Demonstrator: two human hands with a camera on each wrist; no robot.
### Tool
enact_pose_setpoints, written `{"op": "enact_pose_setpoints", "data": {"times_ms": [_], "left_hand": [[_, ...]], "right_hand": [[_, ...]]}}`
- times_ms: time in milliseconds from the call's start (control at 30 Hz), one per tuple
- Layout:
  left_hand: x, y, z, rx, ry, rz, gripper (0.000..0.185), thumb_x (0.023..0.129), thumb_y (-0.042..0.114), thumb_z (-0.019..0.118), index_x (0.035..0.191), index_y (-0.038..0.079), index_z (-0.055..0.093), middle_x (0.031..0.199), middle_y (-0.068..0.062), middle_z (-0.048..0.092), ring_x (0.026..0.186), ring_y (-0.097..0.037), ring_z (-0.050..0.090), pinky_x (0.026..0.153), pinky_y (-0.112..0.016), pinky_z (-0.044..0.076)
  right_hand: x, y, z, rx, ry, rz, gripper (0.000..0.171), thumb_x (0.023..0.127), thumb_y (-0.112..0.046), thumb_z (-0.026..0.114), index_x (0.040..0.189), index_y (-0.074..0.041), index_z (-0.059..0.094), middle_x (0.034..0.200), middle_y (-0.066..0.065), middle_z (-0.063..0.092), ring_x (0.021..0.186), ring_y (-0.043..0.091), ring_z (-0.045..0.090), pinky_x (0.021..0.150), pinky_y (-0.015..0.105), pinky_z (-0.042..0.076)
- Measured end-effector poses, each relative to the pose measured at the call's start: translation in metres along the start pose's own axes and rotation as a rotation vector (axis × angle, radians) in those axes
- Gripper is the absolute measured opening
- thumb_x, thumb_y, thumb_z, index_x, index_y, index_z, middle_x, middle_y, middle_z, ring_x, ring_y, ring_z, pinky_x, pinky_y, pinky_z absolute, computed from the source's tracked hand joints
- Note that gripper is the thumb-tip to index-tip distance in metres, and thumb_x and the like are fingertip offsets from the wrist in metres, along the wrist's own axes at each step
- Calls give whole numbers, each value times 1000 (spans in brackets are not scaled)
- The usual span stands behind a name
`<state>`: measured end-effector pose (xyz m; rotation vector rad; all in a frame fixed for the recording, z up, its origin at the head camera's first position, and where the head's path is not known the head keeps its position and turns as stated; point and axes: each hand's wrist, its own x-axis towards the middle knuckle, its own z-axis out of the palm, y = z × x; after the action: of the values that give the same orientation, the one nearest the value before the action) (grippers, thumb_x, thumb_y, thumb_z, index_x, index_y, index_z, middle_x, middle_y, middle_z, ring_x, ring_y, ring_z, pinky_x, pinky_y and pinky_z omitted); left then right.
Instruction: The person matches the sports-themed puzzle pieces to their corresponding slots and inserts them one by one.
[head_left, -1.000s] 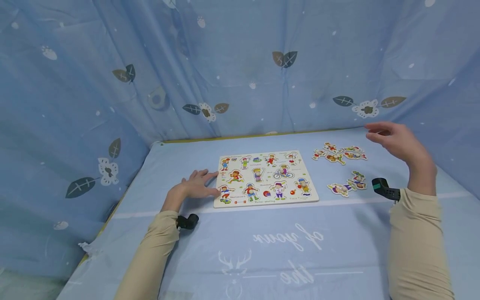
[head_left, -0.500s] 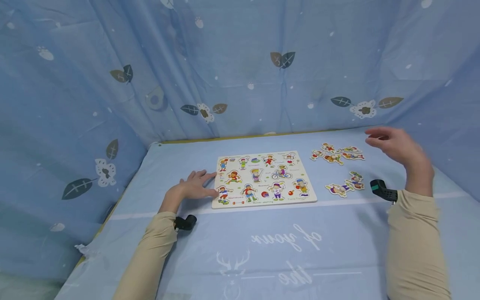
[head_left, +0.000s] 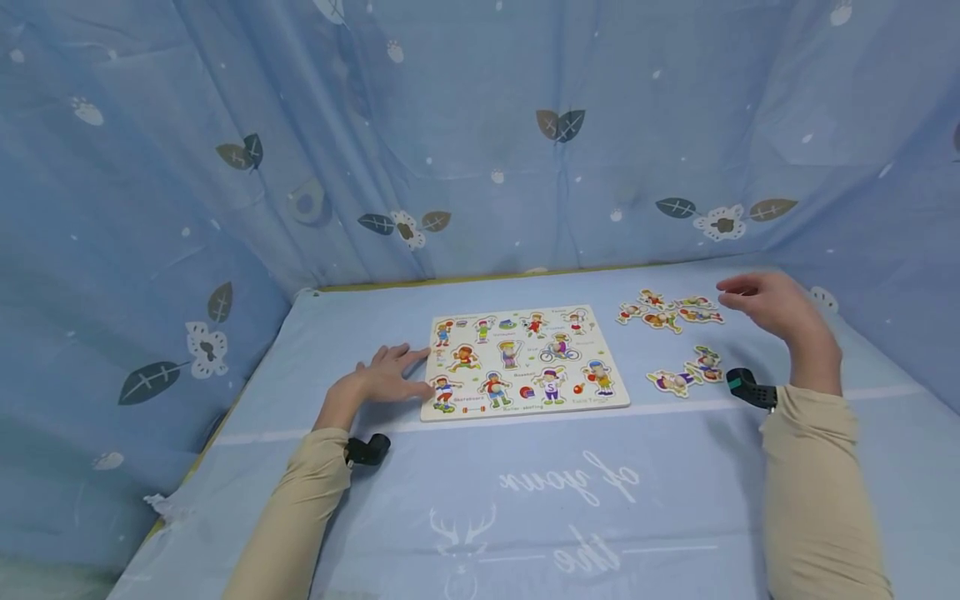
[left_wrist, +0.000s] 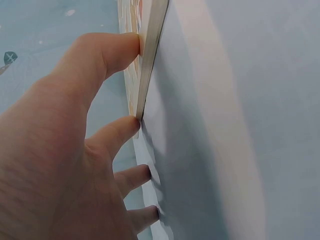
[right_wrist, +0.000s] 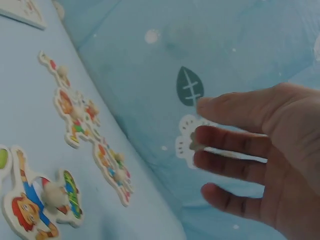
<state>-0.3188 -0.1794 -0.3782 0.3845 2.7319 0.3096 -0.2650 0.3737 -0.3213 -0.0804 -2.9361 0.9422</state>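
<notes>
Your right hand (head_left: 768, 304) has come lower and nearer the loose puzzle pieces (head_left: 670, 311) over the last second, so a pickup looks close. Its fingers are straight and slightly spread, holding nothing. Those pieces lie on the blue cloth (head_left: 525, 492), right of the puzzle board (head_left: 519, 359). Your left hand (head_left: 382, 377) stays flat, fingers spread, with thumb and fingertips against the board's left edge, steadying it.

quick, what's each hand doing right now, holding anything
Left hand: open, fingers flat against the left edge of the puzzle board, holding nothing.
Right hand: open, in the air beside the loose pieces, holding nothing.
</notes>
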Motion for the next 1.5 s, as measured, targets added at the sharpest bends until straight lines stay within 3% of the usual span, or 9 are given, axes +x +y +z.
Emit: {"op": "enact_pose_setpoints", "data": {"times_ms": [167, 467, 667, 900, 1200, 1500], "left_hand": [[1, -1, 0, 5, 4, -4, 87, 88, 61, 60, 158, 25, 26, 164, -18, 14, 149, -48, 4, 110, -77, 9], [1, -1, 0, 7, -9, -1, 87, 88, 62, 60, 159, 25, 24, 165, -18, 12, 149, -47, 2, 111, -76, 7], [3, -1, -1, 3, -6, 17, 88, 88, 62, 60, 159, 25, 24, 164, -18, 12, 149, -48, 2, 110, -76, 7], [2, -1, -1, 13, -9, 9, 89, 87, 64, 59, 159, 25, 24, 164, -19, 12, 149, -48, 2, 110, -76, 7], [-1, -3, 0, 9, -18, -2, 89, 87, 63, 59, 159, 26, 23, 165, -18, 10, 150, -47, 1, 111, -75, 6], [1, -1, 0, 6, -13, 14, 90, 86, 65, 59, 159, 24, 25, 164, -20, 12, 149, -48, 3, 110, -77, 8]], "right_hand": [[11, -8, 14, 37, 62, 2, 51, 105, -32, 45, 139, 6, 48, 136, 33, 47, 122, 49, 45, 99, 66, 39], [30, -17, 31, 39, 72, -15, 48, 105, -32, 46, 136, 5, 52, 132, 31, 51, 116, 45, 50, 92, 59, 46], [39, -15, 36, 24, 91, -47, 41, 104, -22, 49, 133, 7, 53, 128, 32, 52, 114, 46, 51, 92, 60, 45], [54, -7, 49, 30, -9, -23, 44, 102, -16, 51, 139, 6, 48, 132, 31, 50, 118, 44, 48, 97, 58, 44], [60, -4, 63, -137, -170, -91, 43, 99, -13, 53, 134, 13, 52, 126, 33, 56, 113, 46, 53, 97, 60, 43], [60, 2, 73, -172, -150, -73, 37, 98, -5, 51, 131, 10, 56, 125, 32, 56, 117, 47, 51, 101, 62, 40]]}}
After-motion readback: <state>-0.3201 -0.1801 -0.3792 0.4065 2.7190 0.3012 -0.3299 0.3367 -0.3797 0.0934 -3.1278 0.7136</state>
